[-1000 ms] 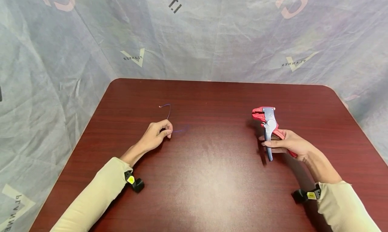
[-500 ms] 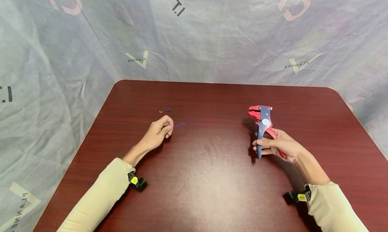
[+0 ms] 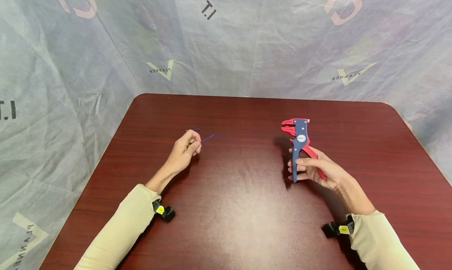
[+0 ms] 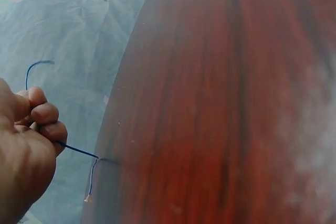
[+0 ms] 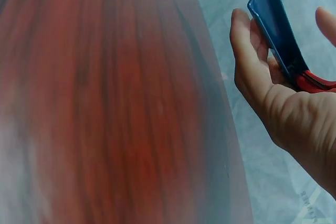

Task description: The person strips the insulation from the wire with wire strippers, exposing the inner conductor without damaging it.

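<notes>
Between thumb and fingertips my left hand (image 3: 183, 148) pinches a thin blue wire (image 4: 77, 151). In the left wrist view one end curves up past the fingers, and the other bends down to a bare copper tip (image 4: 87, 199). On the right side of the head view my right hand (image 3: 319, 167) holds a red and blue wire stripper (image 3: 301, 138) by its handles, its head up and its red nose facing left. The handles stand spread apart. In the right wrist view the blue handle (image 5: 275, 27) lies against the fingers, with the thumb apart from it.
Both hands are over a dark red-brown wooden table (image 3: 233, 191) with rounded far corners. Grey printed sheeting (image 3: 247, 42) hangs behind it and along the sides. Each sleeve cuff carries a small black camera, the left one (image 3: 165, 212) and the right one (image 3: 335, 228).
My right hand has moved left and slightly up with the wire stripper. The left hand has risen a little with the wire, whose free end now points up to the right.
</notes>
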Demonstrator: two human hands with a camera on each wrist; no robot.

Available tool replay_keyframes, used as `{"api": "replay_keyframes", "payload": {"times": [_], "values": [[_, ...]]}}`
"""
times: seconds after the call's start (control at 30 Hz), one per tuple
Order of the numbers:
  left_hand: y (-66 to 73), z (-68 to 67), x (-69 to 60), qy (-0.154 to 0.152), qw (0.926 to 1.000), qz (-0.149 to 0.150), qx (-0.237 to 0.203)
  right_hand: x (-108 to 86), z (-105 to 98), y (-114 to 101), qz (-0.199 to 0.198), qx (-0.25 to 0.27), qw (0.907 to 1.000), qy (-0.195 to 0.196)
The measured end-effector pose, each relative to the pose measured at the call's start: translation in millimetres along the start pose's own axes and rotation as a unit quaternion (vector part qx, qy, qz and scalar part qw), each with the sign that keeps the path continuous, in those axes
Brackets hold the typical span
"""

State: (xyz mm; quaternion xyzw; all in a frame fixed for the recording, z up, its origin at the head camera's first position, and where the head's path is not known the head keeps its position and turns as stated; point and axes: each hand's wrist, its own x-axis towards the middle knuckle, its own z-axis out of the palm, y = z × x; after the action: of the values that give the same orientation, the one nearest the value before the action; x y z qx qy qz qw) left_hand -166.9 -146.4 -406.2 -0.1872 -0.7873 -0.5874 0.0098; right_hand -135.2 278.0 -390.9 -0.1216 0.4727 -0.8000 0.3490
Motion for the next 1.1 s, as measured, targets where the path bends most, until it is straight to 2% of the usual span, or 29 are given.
{"api": "replay_keyframes", "payload": {"times": [0.13,0.27,0.37,0.5,0.63,0.83,0.93,1.1], "values": [[0.0,0.5,0.5,0.005,0.9993,-0.003,-0.037,5.5,3,3,-0.012,0.025,0.9994,-0.019],[-1.4,0.3,0.8,0.008,0.9986,0.003,-0.052,10.7,7,6,-0.017,0.025,0.9994,-0.016],[-1.1,0.7,1.4,0.018,0.9991,0.01,-0.037,13.4,10,7,-0.016,0.017,0.9997,-0.004],[0.2,2.7,2.7,0.043,0.999,0.015,0.0,17.4,13,9,-0.016,0.009,0.9998,-0.007],[2.4,4.9,2.5,0.063,0.998,0.011,-0.002,23.1,18,11,-0.014,-0.013,0.9998,-0.004],[5.1,7.4,2.6,0.068,0.9957,0.027,-0.058,31.2,26,12,-0.01,-0.045,0.9988,0.017],[6.3,8.6,3.8,0.065,0.9931,0.035,-0.091,34.1,29,12,-0.01,-0.055,0.9984,0.012],[11.1,11.4,6.9,0.067,0.9898,0.031,-0.122,39.5,34,12,-0.003,-0.072,0.9973,-0.007]]}}
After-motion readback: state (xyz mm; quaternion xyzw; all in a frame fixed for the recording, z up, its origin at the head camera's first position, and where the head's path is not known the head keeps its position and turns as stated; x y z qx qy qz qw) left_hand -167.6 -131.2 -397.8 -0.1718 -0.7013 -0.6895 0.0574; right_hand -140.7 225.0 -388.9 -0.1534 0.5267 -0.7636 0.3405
